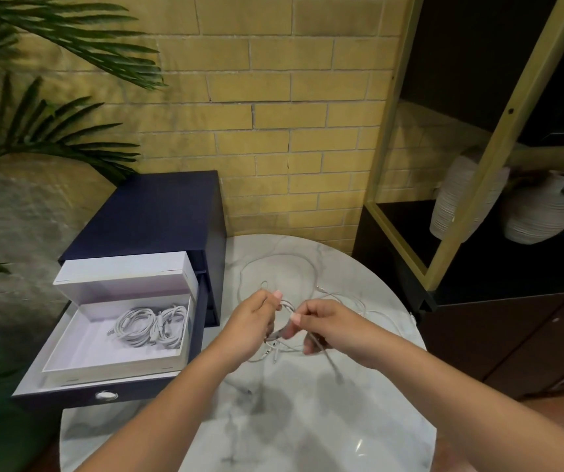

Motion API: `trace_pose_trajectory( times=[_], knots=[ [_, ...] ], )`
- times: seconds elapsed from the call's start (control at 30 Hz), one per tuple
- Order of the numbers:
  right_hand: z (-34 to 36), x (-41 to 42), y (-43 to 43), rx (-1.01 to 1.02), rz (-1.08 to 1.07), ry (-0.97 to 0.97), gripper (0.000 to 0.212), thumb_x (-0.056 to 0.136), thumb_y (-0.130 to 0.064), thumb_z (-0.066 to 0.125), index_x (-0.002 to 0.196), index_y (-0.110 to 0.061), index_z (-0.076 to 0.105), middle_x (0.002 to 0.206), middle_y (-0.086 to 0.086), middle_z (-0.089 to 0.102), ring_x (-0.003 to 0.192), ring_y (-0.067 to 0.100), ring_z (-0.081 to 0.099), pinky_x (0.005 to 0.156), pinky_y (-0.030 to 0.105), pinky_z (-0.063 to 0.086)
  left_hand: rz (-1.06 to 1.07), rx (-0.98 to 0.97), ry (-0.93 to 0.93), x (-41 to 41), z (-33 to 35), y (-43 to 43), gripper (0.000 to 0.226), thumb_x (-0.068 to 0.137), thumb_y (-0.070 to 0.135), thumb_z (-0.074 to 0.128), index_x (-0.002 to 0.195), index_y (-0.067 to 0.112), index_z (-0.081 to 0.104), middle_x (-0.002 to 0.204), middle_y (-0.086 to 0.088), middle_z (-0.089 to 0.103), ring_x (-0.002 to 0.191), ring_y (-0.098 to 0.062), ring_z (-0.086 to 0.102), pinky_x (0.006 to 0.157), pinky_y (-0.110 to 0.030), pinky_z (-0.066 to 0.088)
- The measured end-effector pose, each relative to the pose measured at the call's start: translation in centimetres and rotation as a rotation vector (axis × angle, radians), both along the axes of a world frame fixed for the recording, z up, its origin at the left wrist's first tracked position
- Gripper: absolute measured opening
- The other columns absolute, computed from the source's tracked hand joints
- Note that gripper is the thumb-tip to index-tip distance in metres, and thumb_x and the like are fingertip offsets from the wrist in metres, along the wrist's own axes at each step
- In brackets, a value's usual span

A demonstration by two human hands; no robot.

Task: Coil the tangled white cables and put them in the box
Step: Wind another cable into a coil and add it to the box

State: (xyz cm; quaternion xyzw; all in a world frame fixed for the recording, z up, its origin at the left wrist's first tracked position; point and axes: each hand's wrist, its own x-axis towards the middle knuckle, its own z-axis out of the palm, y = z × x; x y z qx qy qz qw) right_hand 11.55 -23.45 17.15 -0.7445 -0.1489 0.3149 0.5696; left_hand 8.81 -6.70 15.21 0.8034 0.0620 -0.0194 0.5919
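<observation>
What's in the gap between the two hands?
In the head view, a short stretch of tangled white cable bridges the gap, pinched by the left hand and the right hand above the marble table.

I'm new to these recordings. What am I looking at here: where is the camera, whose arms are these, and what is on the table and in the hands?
There is no machine here. A person works with bare hands, and the single picture comes from a wide-angle camera worn on their head, looking forward and down. The left hand and right hand each have a pinching grip on a tangled thin white cable above a round white marble table. The rest of the cable lies in loose loops on the tabletop. To the left, a dark blue drawer cabinet has its drawer pulled out, holding an open white box with its lid raised. Inside it lie coiled white cables, already bundled.
</observation>
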Motion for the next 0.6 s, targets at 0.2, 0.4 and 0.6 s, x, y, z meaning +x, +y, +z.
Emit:
trace_pose_trajectory(
  times=[0.2,0.4,0.6],
  knots=[
    [0.1,0.1,0.1,0.003,0.056,-0.065,0.018,0.099,-0.02,0.052,0.081,-0.016,0.048,0.115,0.009,0.068,0.109,0.011,0.063,0.087,0.031,0.052,0.017,0.036,0.009,0.5,0.0,0.1,0.034,0.098,0.04,0.047,0.081,0.011,0.053,0.06,0.003,0.043,0.054,-0.012,0.04,0.058,-0.028,0.037],
    [1.4,1.4,-0.6,-0.13,0.092,-0.207,0.017,0.099,-0.021,0.05,0.092,-0.012,0.063,0.098,-0.006,0.073,0.094,0.003,0.066,0.084,0.03,0.052,0.007,0.28,-0.1,0.2,0.0,0.6,0.031,0.1,0.037,0.043,0.082,0.014,0.055,0.06,0.002,0.047,0.052,-0.01,0.043,0.049,-0.018,0.036],
    [2.0,3.3,-1.0,-0.375,0.043,-0.703,0.015,0.094,-0.029,0.058,0.093,-0.024,0.073,0.096,-0.002,0.057,0.09,0.012,0.055,0.083,0.029,0.045,-0.134,0.155,0.014,0.1,0.8,0.8,0.038,0.095,0.048,0.048,0.072,0.018,0.046,0.06,0.009,0.044,0.055,-0.008,0.044,0.057,-0.02,0.038]
  ],
)
